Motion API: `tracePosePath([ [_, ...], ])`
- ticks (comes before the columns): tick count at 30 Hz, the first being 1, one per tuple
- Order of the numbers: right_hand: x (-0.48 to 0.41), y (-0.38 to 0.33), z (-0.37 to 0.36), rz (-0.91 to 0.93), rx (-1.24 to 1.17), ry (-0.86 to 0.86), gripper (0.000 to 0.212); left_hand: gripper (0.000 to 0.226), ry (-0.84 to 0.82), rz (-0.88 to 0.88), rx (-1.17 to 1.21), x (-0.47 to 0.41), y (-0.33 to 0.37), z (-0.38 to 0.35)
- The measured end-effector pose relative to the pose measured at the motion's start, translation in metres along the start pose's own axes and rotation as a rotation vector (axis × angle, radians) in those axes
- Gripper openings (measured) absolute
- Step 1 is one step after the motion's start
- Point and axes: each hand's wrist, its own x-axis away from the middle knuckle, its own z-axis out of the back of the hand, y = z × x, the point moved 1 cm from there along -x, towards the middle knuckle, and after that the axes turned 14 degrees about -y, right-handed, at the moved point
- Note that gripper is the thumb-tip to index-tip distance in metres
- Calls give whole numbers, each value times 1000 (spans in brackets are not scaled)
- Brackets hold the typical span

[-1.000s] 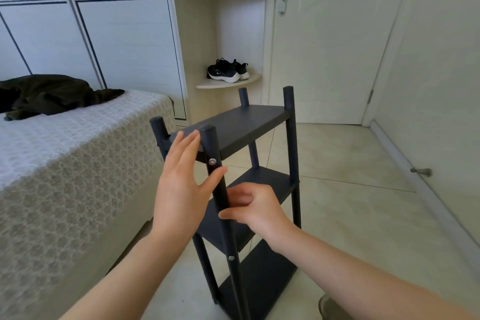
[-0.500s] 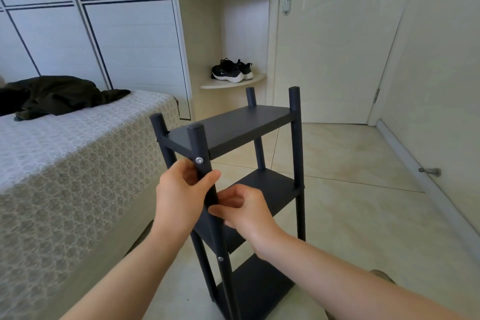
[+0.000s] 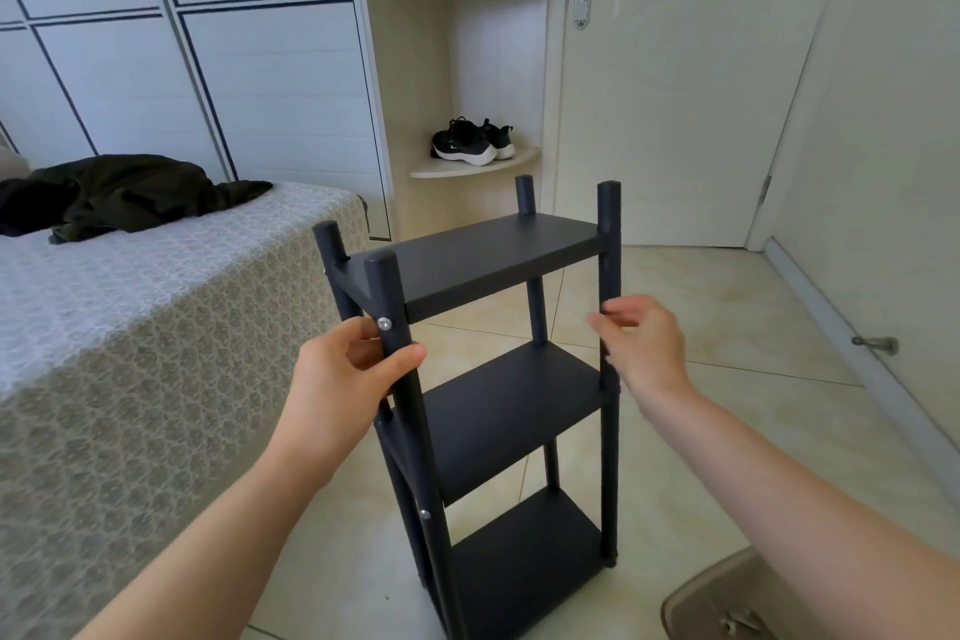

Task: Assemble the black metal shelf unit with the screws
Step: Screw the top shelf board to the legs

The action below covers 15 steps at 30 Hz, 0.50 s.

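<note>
We logged the shelf unit upright on the floor, straight ahead, posts vertical. Our left hand gripped the near-left post just under its screw. Our right hand, fingers loose, hung beside the near-right post; blur hid any contact.

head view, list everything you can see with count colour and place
shelf unit: one, black, upright on the floor, centre
screws: two plainly seen, silver, on the near left post
bed: one, pale patterned cover, left
garment: one, dark, on the bed
wardrobe: one, white, behind the bed
corner shelves: two, cream, beside the door
sneakers: one pair, black with white soles, lower corner shelf
door: one, cream, back right
left hand: grips the near left post below the top screw
right hand: at the near right post, blurred, grip unclear
</note>
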Motion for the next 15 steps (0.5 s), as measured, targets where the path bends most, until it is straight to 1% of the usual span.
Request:
tracePosePath([
  [2,-9,10,13,-43,72,64,33,19,-12,2,-4,-1,-1,3],
  [5,-16,25,22,-130,143,-14,52,18,-39,3,-11,-1,-2,7],
  [7,-19,29,21,-141,156,-74,56,18,-58,-2,-11,0,-3,9],
  [10,-22,27,17,-112,99,-120,56,18,-68,-4,-16,1,-3,12],
  [12,-25,24,14,-86,39,-134,52,17,-85,-7,-18,3,-5,15],
  [15,-28,23,9,-59,56,-134,34,16,-89,-20,-5,4,-8,19],
])
